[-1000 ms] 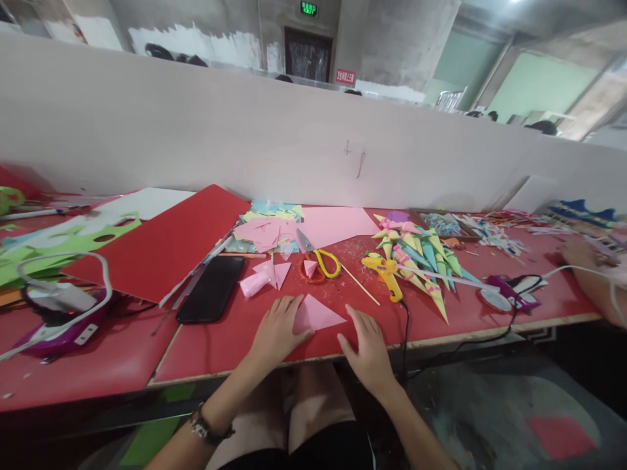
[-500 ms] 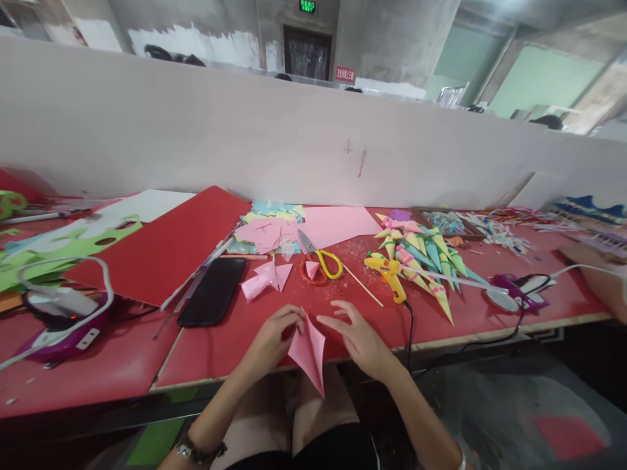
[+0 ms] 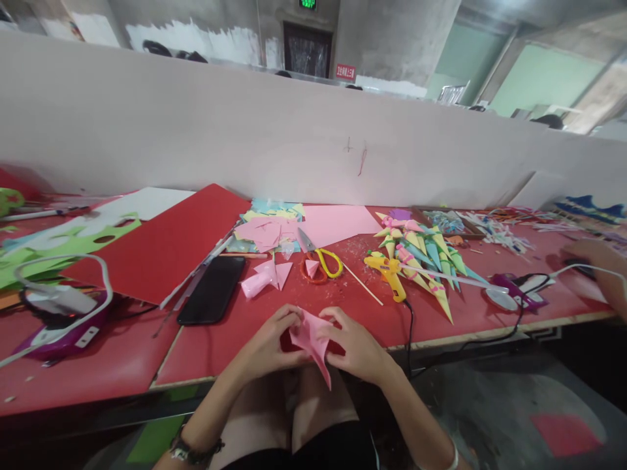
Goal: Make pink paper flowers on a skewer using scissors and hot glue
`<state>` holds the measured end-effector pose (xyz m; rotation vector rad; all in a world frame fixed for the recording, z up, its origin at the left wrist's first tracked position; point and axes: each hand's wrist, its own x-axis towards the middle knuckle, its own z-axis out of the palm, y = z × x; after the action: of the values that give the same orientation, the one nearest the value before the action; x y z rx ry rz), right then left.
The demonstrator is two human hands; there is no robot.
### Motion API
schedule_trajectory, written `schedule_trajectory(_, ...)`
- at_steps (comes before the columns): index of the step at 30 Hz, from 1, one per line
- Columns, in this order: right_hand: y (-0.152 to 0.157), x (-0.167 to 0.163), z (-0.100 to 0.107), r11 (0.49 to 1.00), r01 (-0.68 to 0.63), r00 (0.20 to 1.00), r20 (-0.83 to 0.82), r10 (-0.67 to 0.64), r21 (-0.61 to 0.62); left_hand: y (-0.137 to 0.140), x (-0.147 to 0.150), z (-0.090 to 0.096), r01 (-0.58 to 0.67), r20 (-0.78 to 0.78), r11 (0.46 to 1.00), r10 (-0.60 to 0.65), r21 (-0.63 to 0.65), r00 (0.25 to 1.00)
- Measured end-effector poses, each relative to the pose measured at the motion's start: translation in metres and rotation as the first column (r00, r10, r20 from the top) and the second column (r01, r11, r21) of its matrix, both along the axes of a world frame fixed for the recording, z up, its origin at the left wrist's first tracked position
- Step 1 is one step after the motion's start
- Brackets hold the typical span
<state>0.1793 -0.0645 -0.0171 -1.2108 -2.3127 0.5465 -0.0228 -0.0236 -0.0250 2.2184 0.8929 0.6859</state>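
In the head view, at the frame's lower centre, the left hand and right hand grip opposite edges of the folded pink paper between thumb and fingers, below scissors at centre and a yellow glue gun right of centre.

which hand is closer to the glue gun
Right. The right hand is nearer the table edge than the glue gun and a little left of it; the left hand is farther left, across the pink paper.
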Motion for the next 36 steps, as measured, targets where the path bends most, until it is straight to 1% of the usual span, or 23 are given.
schedule_trajectory(4,0.001,0.006,-0.006,0.999,0.036,0.998,-0.043,-0.038,-0.033,-0.002,-0.002,0.0,0.033,-0.041,0.999,-0.034,-0.032,0.999)
schedule_trajectory(6,0.002,0.009,-0.011,0.998,0.045,0.993,-0.108,-0.051,-0.052,-0.003,-0.004,0.001,0.045,-0.03,0.997,-0.047,-0.057,0.998)
schedule_trajectory(8,0.004,0.01,-0.015,0.996,0.039,0.975,-0.216,-0.055,-0.078,-0.005,-0.007,0.002,0.036,0.003,0.996,-0.036,-0.079,0.999)
schedule_trajectory(11,0.008,0.006,-0.021,0.99,0.088,0.913,-0.388,-0.125,-0.111,-0.005,-0.009,0.001,-0.04,0.108,0.993,0.052,-0.109,0.993)
schedule_trajectory(13,0.012,0.002,-0.024,0.977,0.153,0.865,-0.458,-0.206,-0.151,-0.005,-0.007,-0.001,-0.132,0.224,0.978,0.167,-0.162,0.96)
schedule_trajectory(15,0.015,-0.003,-0.026,0.96,0.181,0.816,-0.511,-0.269,-0.215,-0.003,-0.002,-0.006,-0.221,0.349,0.94,0.305,-0.261,0.886)
schedule_trajectory(17,0.019,-0.008,-0.027,0.944,0.163,0.771,-0.56,-0.303,-0.286,-0.001,0.005,-0.01,-0.238,0.431,0.893,0.399,-0.381,0.809)
schedule_trajectory(18,0.02,-0.01,-0.027,0.938,0.145,0.753,-0.579,-0.311,-0.315,0.0,0.009,-0.012,-0.224,0.443,0.874,0.422,-0.432,0.791)
schedule_trajectory(20,0.023,-0.014,-0.027,0.928,0.111,0.736,-0.599,-0.317,-0.355,0.001,0.015,-0.013,-0.205,0.413,0.839,0.443,-0.504,0.796)
schedule_trajectory(23,0.025,-0.016,-0.028,0.923,0.076,0.731,-0.608,-0.309,-0.378,0.001,0.018,-0.01,-0.285,0.328,0.798,0.504,-0.531,0.799)
schedule_trajectory(25,0.025,-0.016,-0.029,0.923,0.055,0.732,-0.613,-0.298,-0.382,0.001,0.018,-0.007,-0.321,0.321,0.796,0.525,-0.514,0.789)
schedule_trajectory(27,0.026,-0.016,-0.031,0.923,0.03,0.705,-0.647,-0.291,-0.383,0.001,0.017,-0.004,-0.32,0.341,0.809,0.518,-0.493,0.784)
schedule_trajectory(28,0.027,-0.017,-0.032,0.922,0.028,0.665,-0.681,-0.306,-0.387,0.001,0.016,-0.004,-0.327,0.35,0.803,0.531,-0.498,0.772)
schedule_trajectory(29,0.028,-0.018,-0.033,0.918,0.032,0.605,-0.723,-0.333,-0.396,0.002,0.016,-0.004,-0.341,0.354,0.786,0.557,-0.515,0.751)
schedule_trajectory(32,0.032,-0.025,-0.036,0.884,0.025,0.347,-0.825,-0.445,-0.466,0.003,0.019,-0.009,-0.383,0.342,0.711,0.649,-0.59,0.679)
schedule_trajectory(33,0.033,-0.028,-0.037,0.87,0.007,0.278,-0.835,-0.475,-0.493,0.004,0.021,-0.011,-0.384,0.34,0.697,0.663,-0.605,0.667)
schedule_trajectory(34,0.034,-0.031,-0.037,0.859,-0.014,0.236,-0.836,-0.495,-0.512,0.004,0.022,-0.013,-0.379,0.342,0.693,0.666,-0.614,0.664)
schedule_trajectory(36,0.034,-0.038,-0.037,0.847,-0.039,0.215,-0.832,-0.512,-0.531,0.003,0.026,-0.015,-0.354,0.349,0.695,0.655,-0.625,0.67)
